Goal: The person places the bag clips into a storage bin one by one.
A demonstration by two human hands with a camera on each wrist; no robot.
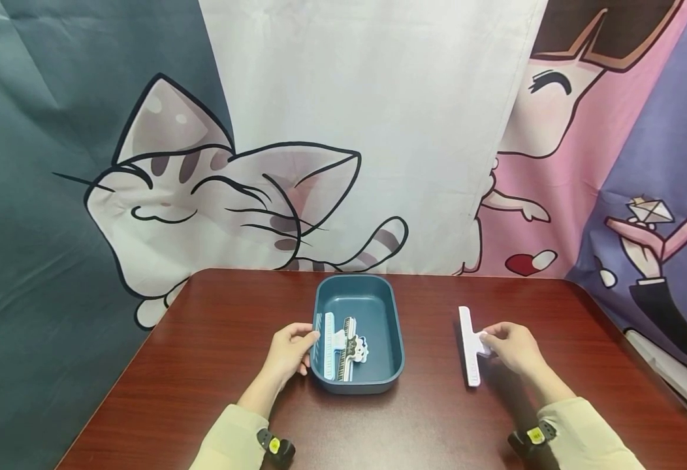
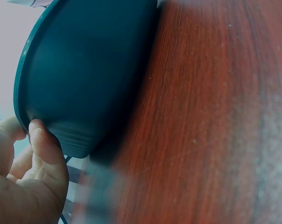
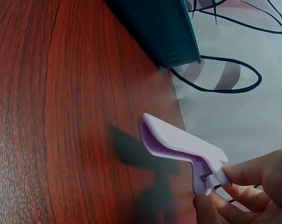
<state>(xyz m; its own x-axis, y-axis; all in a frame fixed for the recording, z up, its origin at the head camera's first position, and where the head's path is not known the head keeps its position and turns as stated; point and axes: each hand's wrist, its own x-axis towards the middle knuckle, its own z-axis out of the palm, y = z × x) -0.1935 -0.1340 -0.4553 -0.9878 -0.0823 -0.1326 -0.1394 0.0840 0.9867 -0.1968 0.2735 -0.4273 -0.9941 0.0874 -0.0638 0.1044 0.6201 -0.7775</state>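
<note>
On the left side of a blue-green plastic bin (image 1: 382, 339), my left hand (image 1: 289, 350) pinches the rim between thumb and fingers. The left wrist view shows the thumb against the bin's outer wall (image 2: 85, 70). My right hand (image 1: 516, 346) pinches the handle of a pale lilac bag clip (image 1: 469, 346), off to the right of the bin. In the right wrist view this lilac clip (image 3: 178, 144) is held over the table, its long jaws pointing away from the fingers. Inside the bin lie a pale blue-white clip (image 1: 328, 346) and a dark patterned clip (image 1: 348, 343), with a cartoon-shaped piece (image 1: 360, 351) beside them.
The reddish-brown wooden table (image 1: 202, 378) carries the bin near its middle. Behind its far edge hangs a curtain (image 1: 379, 85) printed with a cartoon cat and figures. Small cameras are strapped at both wrists, over pale sleeves (image 1: 590, 434).
</note>
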